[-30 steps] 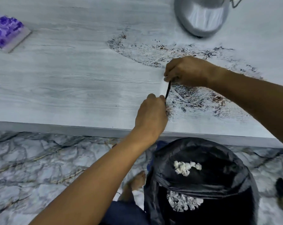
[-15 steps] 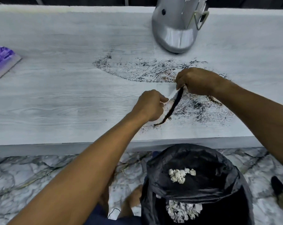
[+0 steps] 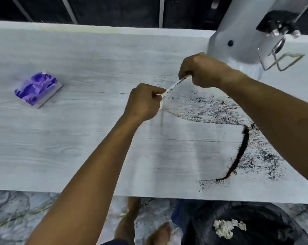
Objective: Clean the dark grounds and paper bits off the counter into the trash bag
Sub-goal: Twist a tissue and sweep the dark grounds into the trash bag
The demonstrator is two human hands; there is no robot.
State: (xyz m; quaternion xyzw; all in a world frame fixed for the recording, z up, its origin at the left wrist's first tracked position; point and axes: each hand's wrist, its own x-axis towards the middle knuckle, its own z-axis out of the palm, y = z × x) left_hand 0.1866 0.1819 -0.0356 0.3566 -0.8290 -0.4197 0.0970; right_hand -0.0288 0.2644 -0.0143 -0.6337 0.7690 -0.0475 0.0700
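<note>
While a purple pack (image 3: 38, 89) lies toward the counter's (image 3: 79, 147) left end, the left hand (image 3: 143, 101) pinches one end of a white strip (image 3: 172, 87) at mid-counter; the right hand (image 3: 201, 70) pinches the other end; grounds (image 3: 241, 149) streak toward the front edge at right; below that edge the bag (image 3: 273, 220) holds paper bits (image 3: 226, 228).

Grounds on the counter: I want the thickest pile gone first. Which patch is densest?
The curved dark ridge of grounds near the counter's front edge, right of both hands; the other patches are only thin speckled smears.
</note>
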